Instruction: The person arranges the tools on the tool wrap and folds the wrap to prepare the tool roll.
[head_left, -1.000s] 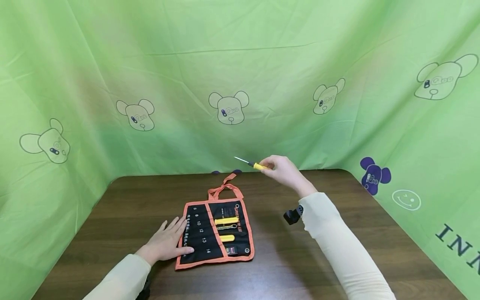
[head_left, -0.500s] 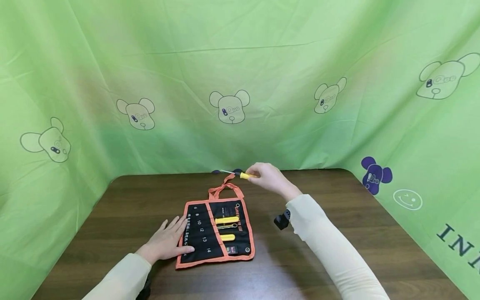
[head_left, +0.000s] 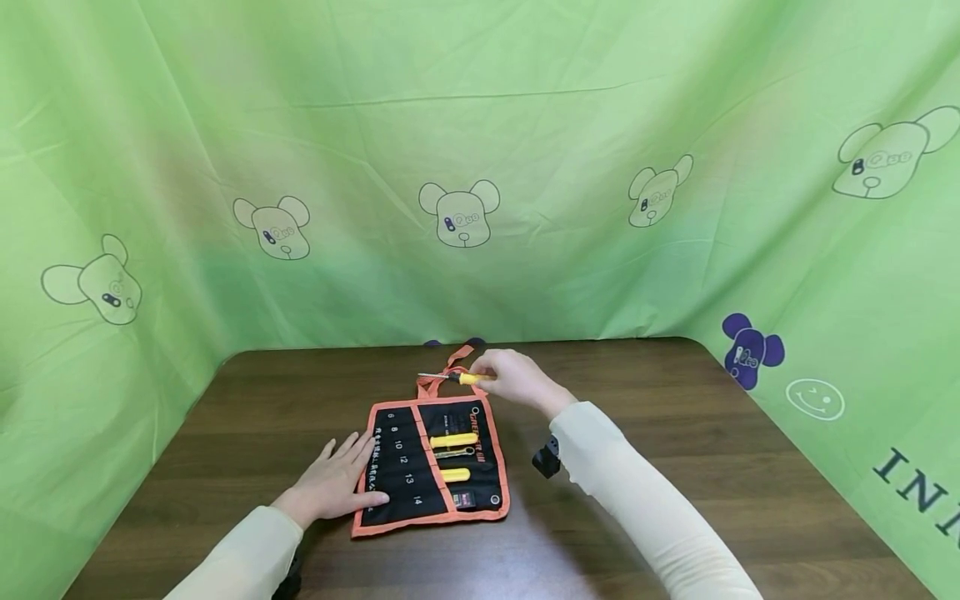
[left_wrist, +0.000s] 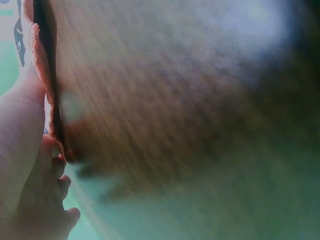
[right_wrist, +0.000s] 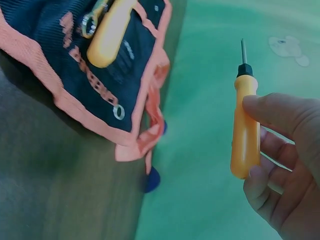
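A black tool pouch (head_left: 397, 467) with orange edging lies flat on the table, its pockets marked with numbers. Two yellow handles (head_left: 453, 440) and a wrench (head_left: 454, 453) stick out of its pockets. My left hand (head_left: 330, 483) rests on the pouch's left edge with fingers spread and straight. Above the pouch's far edge, my right hand (head_left: 517, 379) pinches a screwdriver (right_wrist: 245, 127) by its yellow handle. In the head view the metal shaft points left, over the orange tie strap (head_left: 429, 387). The screwdriver's tip is apart from the pouch.
The brown wooden table (head_left: 637, 467) reaches back to a green curtain (head_left: 360, 283) printed with bear heads. A small black camera (head_left: 547, 458) sits on the right wrist. The pouch's strap trails toward the table's far edge.
My right hand has carried the screwdriver left and down, from above the table's far edge to just behind the pouch. My left hand has stayed in place.
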